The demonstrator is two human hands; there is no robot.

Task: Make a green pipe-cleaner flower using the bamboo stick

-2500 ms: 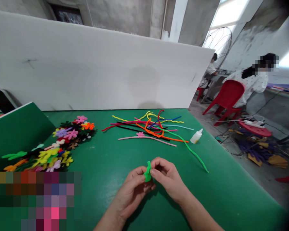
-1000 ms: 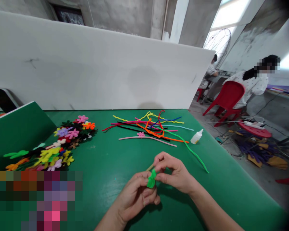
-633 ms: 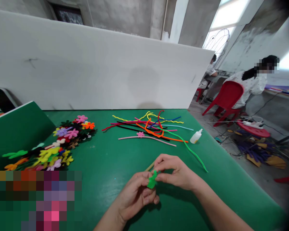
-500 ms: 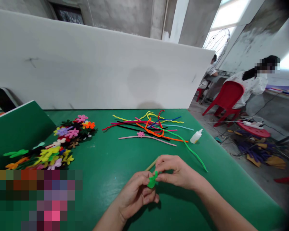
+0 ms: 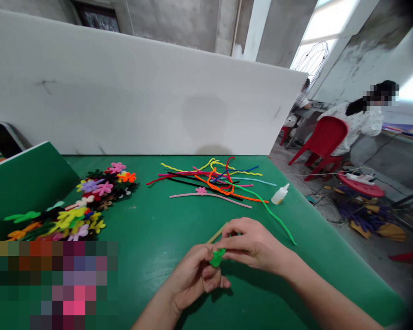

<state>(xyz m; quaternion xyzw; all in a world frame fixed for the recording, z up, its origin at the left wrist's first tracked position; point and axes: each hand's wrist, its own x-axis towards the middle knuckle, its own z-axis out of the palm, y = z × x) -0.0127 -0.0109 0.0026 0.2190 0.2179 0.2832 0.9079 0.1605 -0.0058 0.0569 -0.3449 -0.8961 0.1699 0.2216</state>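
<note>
Near the front of the table, my left hand [image 5: 192,277] pinches a small bent green pipe cleaner [image 5: 217,258] between thumb and fingers. From the right, the fingertips of my right hand [image 5: 253,243] close on the upper edge of the same piece. It looks curled into loops, partly covered by the fingers. A tan stick [image 5: 216,233] shows just behind my hands; its right end is hidden by my right hand, and I cannot tell whether a finger touches it.
Loose coloured pipe cleaners [image 5: 223,183] lie across the back, with a pink flower [image 5: 201,191] among them. A white glue bottle [image 5: 280,195] stands to their right. Pipe-cleaner flowers [image 5: 103,188] are heaped at left beside a green board [image 5: 30,178]. A white partition [image 5: 141,101] stands behind.
My right hand has shifted slightly, its fingers closing lower and nearer my left thumb. The green piece has turned, and its raised tip now lies flatter.
</note>
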